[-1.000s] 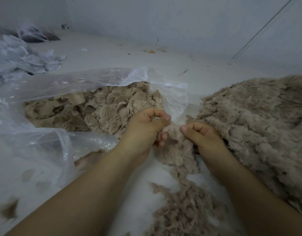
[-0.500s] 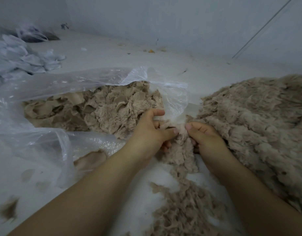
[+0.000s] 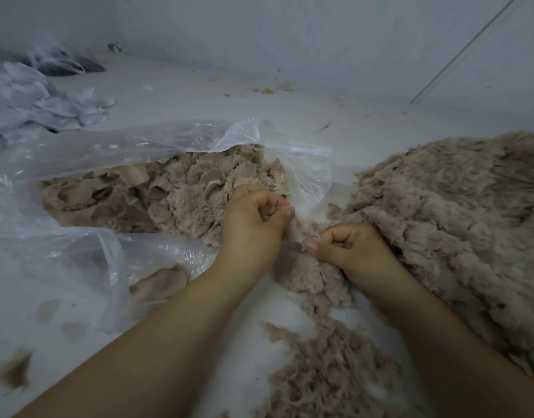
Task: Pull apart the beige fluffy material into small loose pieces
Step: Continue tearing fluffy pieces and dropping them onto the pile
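A clump of beige fluffy material [image 3: 302, 268] hangs between my two hands at the centre. My left hand [image 3: 253, 224] pinches its upper edge with thumb and curled fingers. My right hand [image 3: 350, 251] grips the same clump from the right, fingers curled tight. A big heap of beige fluff [image 3: 452, 224] rises on the right. Torn pieces of beige fluff [image 3: 175, 194] fill an open clear plastic bag [image 3: 78, 164] on the left. A loose trail of fluff [image 3: 329, 369] runs down toward me.
The white floor [image 3: 290, 116] meets a pale wall at the back. A pile of crumpled white bags [image 3: 39, 104] lies at the far left. Small scraps sit near the wall, and a thin rod [image 3: 458, 52] leans at the upper right.
My left hand has lifted slightly and curled tighter on the clump. My right hand has closed into a fist on it and shifted a little down and right.
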